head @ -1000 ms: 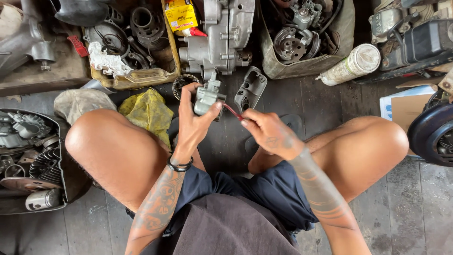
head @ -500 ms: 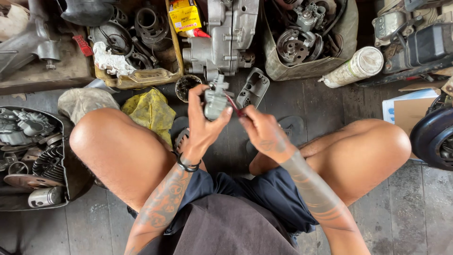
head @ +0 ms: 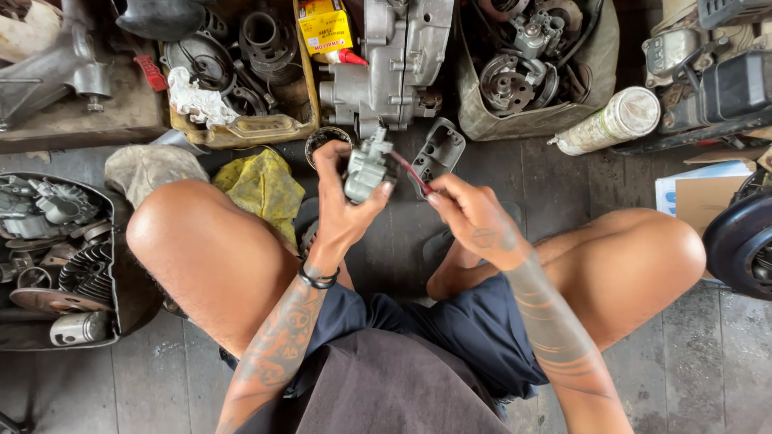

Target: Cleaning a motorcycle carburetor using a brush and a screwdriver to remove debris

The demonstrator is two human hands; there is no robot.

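I sit on a wooden floor with knees spread. My left hand (head: 342,210) grips a small grey metal carburetor (head: 367,167) held up between my knees. My right hand (head: 474,219) pinches a thin red-handled tool (head: 412,172) whose tip meets the right side of the carburetor. A black band circles my left wrist. Just beyond the carburetor lie a round black ring (head: 325,141) and a grey oval cover plate (head: 437,149) on the floor.
A grey engine case (head: 398,56) stands ahead, beside a box of black engine parts (head: 241,64) and a sack of metal parts (head: 531,72). A yellow rag (head: 261,186) lies by my left knee. A tray of metal parts (head: 48,249) sits at left, a tyre (head: 740,241) at right.
Both hands have lifted the carburetor slightly up and away from me. The red tool stays against its right side. The view shifted a little.
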